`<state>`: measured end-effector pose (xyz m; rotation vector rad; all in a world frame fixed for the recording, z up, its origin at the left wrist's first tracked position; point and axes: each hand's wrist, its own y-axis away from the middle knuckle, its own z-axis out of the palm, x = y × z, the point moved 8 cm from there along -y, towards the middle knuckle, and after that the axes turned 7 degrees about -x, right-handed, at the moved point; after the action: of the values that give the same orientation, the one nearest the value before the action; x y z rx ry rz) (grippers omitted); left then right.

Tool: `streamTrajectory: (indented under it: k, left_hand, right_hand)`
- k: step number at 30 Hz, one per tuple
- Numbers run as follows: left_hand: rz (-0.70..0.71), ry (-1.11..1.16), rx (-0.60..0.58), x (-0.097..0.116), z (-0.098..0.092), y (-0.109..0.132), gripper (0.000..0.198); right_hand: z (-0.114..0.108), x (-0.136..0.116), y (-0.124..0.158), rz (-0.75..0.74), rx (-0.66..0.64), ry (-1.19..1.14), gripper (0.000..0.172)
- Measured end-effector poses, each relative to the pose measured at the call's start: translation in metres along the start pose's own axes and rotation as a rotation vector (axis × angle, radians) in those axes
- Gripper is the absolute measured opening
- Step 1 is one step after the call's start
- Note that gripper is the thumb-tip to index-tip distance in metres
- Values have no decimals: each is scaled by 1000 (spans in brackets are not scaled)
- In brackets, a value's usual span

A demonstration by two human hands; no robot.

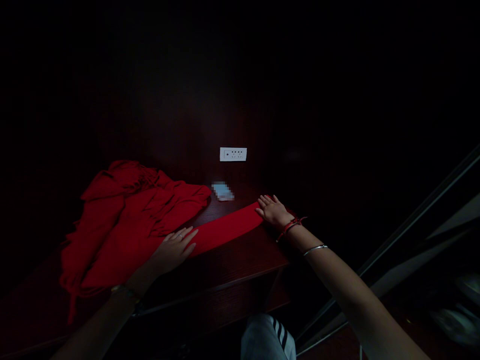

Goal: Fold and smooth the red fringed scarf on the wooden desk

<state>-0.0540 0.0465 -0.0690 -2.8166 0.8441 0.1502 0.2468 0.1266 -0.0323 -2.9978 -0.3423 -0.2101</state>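
Note:
A red fringed cloth (131, 220) lies on a dark wooden surface (225, 264), bunched in a loose heap at the left. From the heap a flat, smooth band of red cloth (225, 231) stretches to the right. My left hand (174, 250) rests palm down where the heap meets the band, its fingers apart. At the band's right end my right hand (275, 212) lies flat with fingers spread. Neither hand is closed on the cloth.
Behind the band lies a small, pixelated light-blue object (222, 191). A white socket panel (233, 154) is on the dark wall. The surface's front edge runs below the hands, with a knee in light trousers (266, 337) beneath. Metal-edged frames slant at the right.

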Motion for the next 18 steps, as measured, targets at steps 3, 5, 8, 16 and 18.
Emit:
streamTrajectory:
  k: [3, 5, 8, 16, 18]
  left_hand:
    - [12, 10, 16, 0, -1, 1, 47]
    - [20, 16, 24, -1, -1, 1, 47]
    - [13, 19, 28, -2, 0, 1, 47]
    - [10, -19, 3, -1, 1, 1, 47]
    - [3, -27, -3, -1, 0, 1, 48]
  right_hand:
    - [8, 30, -1, 99, -52, -114, 58]
    - [18, 41, -1, 112, -78, -191, 59]
    - [31, 46, 0, 102, -70, -274, 59]
    - [33, 45, 3, 123, -44, -326, 58]
    - [21, 39, 7, 127, 10, -274, 58]
